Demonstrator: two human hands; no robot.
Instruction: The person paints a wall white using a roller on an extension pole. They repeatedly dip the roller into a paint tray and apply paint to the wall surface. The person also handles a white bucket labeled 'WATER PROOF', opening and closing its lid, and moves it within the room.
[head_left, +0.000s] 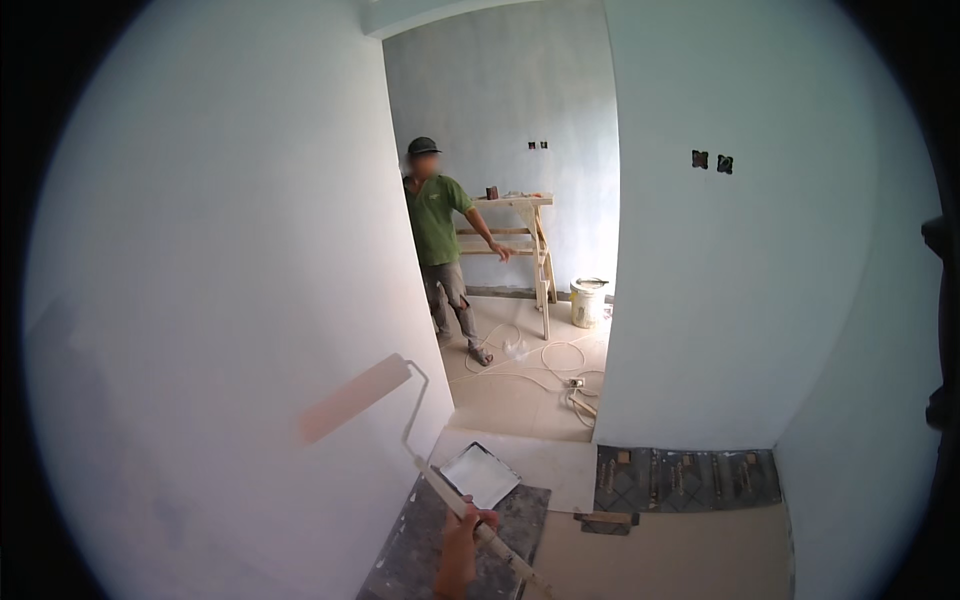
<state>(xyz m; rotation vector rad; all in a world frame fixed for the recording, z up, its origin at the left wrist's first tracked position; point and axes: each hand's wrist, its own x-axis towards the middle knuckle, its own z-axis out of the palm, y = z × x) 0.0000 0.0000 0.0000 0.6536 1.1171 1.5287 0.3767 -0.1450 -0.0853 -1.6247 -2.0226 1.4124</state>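
My left hand [462,540] is wrapped round the pole of a paint roller [355,398]. The pole slants from the lower right up to the left, and its lower end leaves the picture at the bottom. At its top, a bent wire frame carries the long pale pinkish sleeve, which is against or very near the white wall [220,260] on the left; which one I cannot tell. Beyond my hand, a paint tray [482,475] with white paint in it lies on a dark sheet [400,560] on the floor. My right hand is out of view.
Through the doorway a person in a green shirt [437,220] stands beside a wooden trestle [535,240]. A white bucket [587,305] and loose cables [562,358] are on the floor there. Flattened dark cardboard [690,478] lines the right wall's foot.
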